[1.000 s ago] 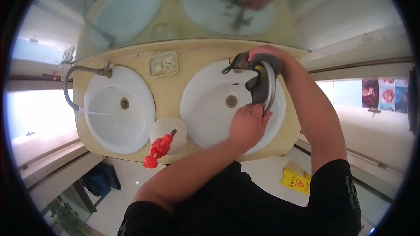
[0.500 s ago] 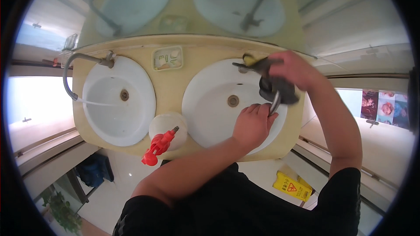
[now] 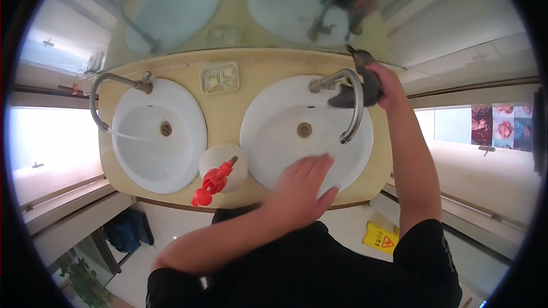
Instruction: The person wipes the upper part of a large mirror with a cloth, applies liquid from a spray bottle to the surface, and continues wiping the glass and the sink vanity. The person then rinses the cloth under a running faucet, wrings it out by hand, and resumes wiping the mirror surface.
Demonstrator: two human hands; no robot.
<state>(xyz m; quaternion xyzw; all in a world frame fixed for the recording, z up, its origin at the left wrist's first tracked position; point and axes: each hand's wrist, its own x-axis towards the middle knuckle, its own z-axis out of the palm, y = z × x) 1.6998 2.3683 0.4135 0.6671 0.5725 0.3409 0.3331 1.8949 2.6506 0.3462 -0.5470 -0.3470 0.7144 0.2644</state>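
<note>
In the upper right of the frame the right hand (image 3: 388, 86) is closed around a dark grey cloth (image 3: 359, 88), pressing it against the curved chrome tap (image 3: 349, 100) behind the right basin (image 3: 274, 131). Low in the centre, the left hand (image 3: 299, 185) lies flat with fingers spread on that basin's near rim, gripping nothing. Farther left, a white spray bottle with a red trigger (image 3: 220, 171) stands on the beige counter (image 3: 228, 108) between the two basins, with a soap dish (image 3: 220, 78) above it and the left basin (image 3: 160, 131) under its own running tap (image 3: 108, 88).
</note>
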